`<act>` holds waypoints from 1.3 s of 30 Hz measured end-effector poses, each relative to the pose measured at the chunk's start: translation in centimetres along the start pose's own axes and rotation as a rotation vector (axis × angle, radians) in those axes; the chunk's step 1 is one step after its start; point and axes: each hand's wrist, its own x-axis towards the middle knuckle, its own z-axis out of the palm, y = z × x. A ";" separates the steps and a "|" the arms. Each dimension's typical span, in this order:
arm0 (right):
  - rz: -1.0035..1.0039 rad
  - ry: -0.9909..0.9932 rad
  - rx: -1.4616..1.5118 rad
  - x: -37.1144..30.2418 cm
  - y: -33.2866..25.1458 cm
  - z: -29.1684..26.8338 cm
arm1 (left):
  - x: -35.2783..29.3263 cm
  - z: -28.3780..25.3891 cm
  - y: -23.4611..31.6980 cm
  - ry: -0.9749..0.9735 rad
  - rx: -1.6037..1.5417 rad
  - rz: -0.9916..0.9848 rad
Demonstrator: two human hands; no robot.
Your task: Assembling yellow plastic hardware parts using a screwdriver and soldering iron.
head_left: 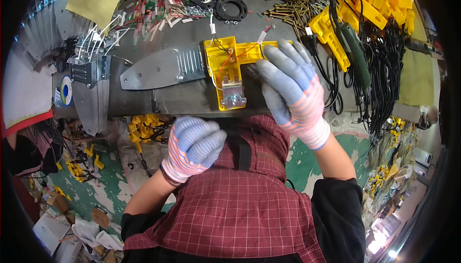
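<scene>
A yellow plastic tool housing (234, 48) lies open-side up near the table's front edge, joined to a flat grey metal plate (161, 67) on its left. Red, white and black wires run inside it, and a small metal-cased part (233, 95) sits in its lower arm. Over the housing's right end is my right hand (293, 87), gloved, its fingers stretched out; whether they touch the housing I cannot tell. My left hand (194, 144), also gloved, is curled closed in front of the table edge, below the housing. Anything inside its fingers is hidden.
Loose red and white wires (153, 3), black rings (230, 10) and long screws (285, 8) lie at the back. Yellow housings (372, 3), a dark green tool (353, 54) and black cables (384, 75) crowd the right. Stacked metal plates (92, 95) with wires stand left.
</scene>
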 end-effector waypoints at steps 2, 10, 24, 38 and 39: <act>0.001 0.060 0.016 -0.9 -0.1 -0.7 | -3.0 0.3 -1.2 -0.139 0.022 -0.059; -0.082 -0.021 0.205 0.0 -4.8 -1.7 | -10.4 1.0 -7.3 -0.903 0.512 -0.659; -0.182 -0.430 0.644 1.5 -12.9 4.6 | -6.4 -6.9 5.2 0.499 0.168 -0.426; 0.153 -0.141 0.084 8.2 0.9 -2.6 | -0.5 -10.7 2.8 0.126 0.111 -0.378; 0.212 -0.039 -0.083 9.7 4.4 -2.1 | 0.2 -10.4 2.3 0.111 0.088 -0.359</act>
